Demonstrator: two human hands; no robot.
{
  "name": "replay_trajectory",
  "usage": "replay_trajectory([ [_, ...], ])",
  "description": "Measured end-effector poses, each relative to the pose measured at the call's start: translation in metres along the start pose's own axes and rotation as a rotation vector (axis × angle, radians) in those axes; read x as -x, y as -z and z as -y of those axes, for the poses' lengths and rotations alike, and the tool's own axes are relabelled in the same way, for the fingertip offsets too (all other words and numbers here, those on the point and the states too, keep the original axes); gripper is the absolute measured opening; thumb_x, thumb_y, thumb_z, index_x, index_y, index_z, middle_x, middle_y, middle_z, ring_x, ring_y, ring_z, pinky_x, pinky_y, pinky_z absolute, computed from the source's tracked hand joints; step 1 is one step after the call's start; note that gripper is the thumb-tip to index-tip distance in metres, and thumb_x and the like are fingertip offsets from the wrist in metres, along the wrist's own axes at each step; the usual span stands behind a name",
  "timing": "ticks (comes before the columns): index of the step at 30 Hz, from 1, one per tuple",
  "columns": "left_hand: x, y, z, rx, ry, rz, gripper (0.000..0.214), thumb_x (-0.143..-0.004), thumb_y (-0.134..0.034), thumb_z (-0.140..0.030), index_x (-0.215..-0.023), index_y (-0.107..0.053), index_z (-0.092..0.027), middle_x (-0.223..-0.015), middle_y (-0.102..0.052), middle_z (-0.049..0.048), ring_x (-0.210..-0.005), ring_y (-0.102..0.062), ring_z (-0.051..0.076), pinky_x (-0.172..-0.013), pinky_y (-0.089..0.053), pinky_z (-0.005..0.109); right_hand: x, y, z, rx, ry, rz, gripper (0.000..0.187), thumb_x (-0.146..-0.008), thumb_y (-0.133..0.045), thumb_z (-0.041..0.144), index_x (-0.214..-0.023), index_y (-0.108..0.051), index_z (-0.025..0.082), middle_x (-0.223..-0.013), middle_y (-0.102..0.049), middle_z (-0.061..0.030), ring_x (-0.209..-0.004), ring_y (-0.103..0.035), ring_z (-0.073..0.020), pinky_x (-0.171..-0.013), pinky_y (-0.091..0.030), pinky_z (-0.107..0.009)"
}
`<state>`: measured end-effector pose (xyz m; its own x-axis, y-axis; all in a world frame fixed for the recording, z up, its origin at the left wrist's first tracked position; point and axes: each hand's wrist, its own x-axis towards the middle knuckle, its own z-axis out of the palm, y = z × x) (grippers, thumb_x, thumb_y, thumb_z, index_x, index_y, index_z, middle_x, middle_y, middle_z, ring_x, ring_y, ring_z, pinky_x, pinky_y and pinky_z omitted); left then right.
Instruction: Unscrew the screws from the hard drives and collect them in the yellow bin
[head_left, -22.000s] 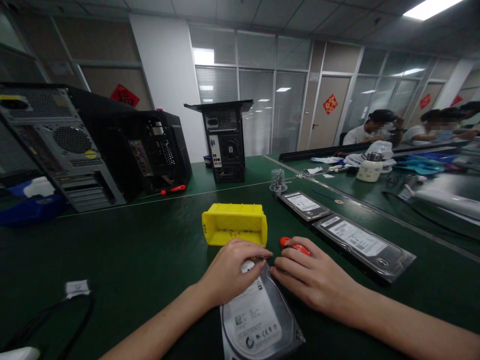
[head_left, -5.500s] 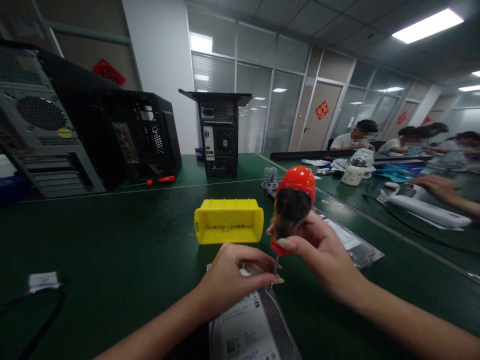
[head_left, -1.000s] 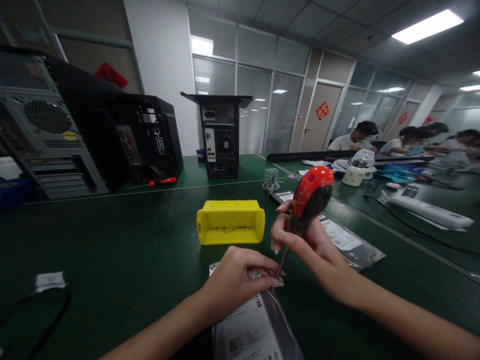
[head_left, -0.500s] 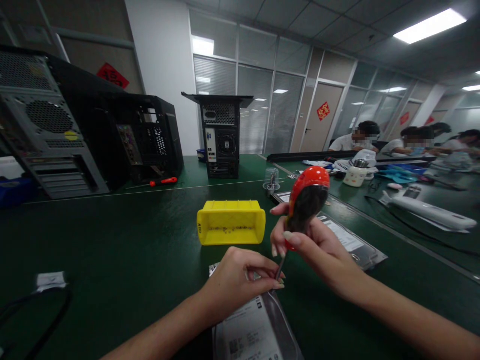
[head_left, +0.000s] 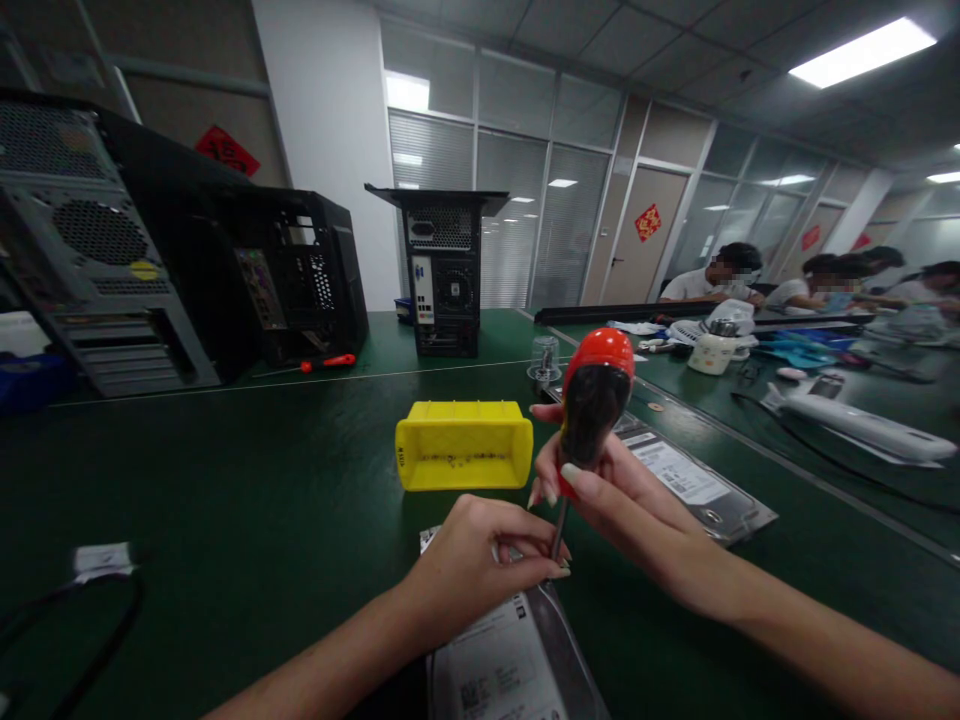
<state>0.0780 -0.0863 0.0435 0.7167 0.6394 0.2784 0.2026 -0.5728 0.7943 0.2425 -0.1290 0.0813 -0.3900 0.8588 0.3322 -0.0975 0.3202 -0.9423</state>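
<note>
A hard drive [head_left: 502,665] with a white label lies flat on the green table [head_left: 262,500] at the bottom centre. My left hand [head_left: 472,565] rests curled over its far end, fingers pinched by the screwdriver tip. My right hand [head_left: 622,500] grips a screwdriver [head_left: 592,400] with a red and black handle. It stands nearly upright, its shaft pointing down onto the drive's far edge. A yellow bin [head_left: 463,444] with small screws inside stands just beyond my hands.
Two more hard drives [head_left: 686,480] lie to the right. Open computer cases [head_left: 112,270] [head_left: 444,270] stand at the left and back, with a red screwdriver [head_left: 324,363] between them. A small clear jar [head_left: 544,358] stands behind the bin. Other people sit far right.
The screwdriver handle has swung from a rightward tilt to nearly upright, and my right-hand fingers have shifted on it. My left hand stays on the drive.
</note>
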Motion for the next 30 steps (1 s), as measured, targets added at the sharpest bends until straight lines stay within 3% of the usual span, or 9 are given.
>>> replay_trajectory([
  [8, 0.0012, -0.0012, 0.0014, -0.006, -0.019, -0.003, 0.010, -0.078, -0.070, -0.018, -0.085, -0.075, -0.013, -0.077, -0.074, 0.0045, -0.068, -0.066, 0.014, -0.064, -0.047, 0.021, -0.0036, 0.0041, -0.0003, 0.060, 0.049, -0.037, 0.023, -0.091, -0.054, 0.026, -0.114, -0.050, 0.028, -0.089, -0.055, 0.0032, -0.085, -0.053, -0.0074, -0.079, -0.044, -0.018],
  [19, 0.0010, -0.0015, 0.0011, 0.070, 0.013, -0.030, 0.010, -0.076, -0.074, -0.018, -0.085, -0.076, -0.014, -0.079, -0.075, 0.0055, -0.073, -0.069, 0.016, -0.069, -0.050, 0.023, -0.0042, 0.0039, 0.0013, 0.020, 0.080, -0.081, 0.026, -0.079, -0.068, 0.016, -0.102, -0.055, 0.022, -0.084, -0.063, 0.0020, -0.078, -0.061, -0.0094, -0.072, -0.048, -0.021],
  [25, 0.0019, 0.0001, -0.0016, -0.024, -0.036, 0.012, 0.012, -0.082, -0.068, -0.020, -0.088, -0.076, -0.013, -0.079, -0.074, 0.0056, -0.072, -0.067, 0.016, -0.067, -0.048, 0.024, -0.0028, 0.0062, -0.0026, 0.126, 0.087, -0.085, 0.025, -0.082, -0.066, 0.027, -0.105, -0.057, 0.021, -0.088, -0.065, -0.0005, -0.081, -0.062, -0.0128, -0.077, -0.049, -0.026],
  [30, 0.0017, 0.0002, -0.0011, -0.064, -0.029, 0.021, 0.013, -0.084, -0.066, -0.022, -0.088, -0.076, -0.015, -0.076, -0.074, 0.0038, -0.069, -0.066, 0.016, -0.066, -0.047, 0.024, 0.0016, 0.0089, -0.0020, 0.067, 0.099, -0.035, 0.030, -0.091, -0.051, 0.040, -0.114, -0.057, 0.022, -0.102, -0.065, -0.0055, -0.098, -0.060, -0.0186, -0.090, -0.047, -0.034],
])
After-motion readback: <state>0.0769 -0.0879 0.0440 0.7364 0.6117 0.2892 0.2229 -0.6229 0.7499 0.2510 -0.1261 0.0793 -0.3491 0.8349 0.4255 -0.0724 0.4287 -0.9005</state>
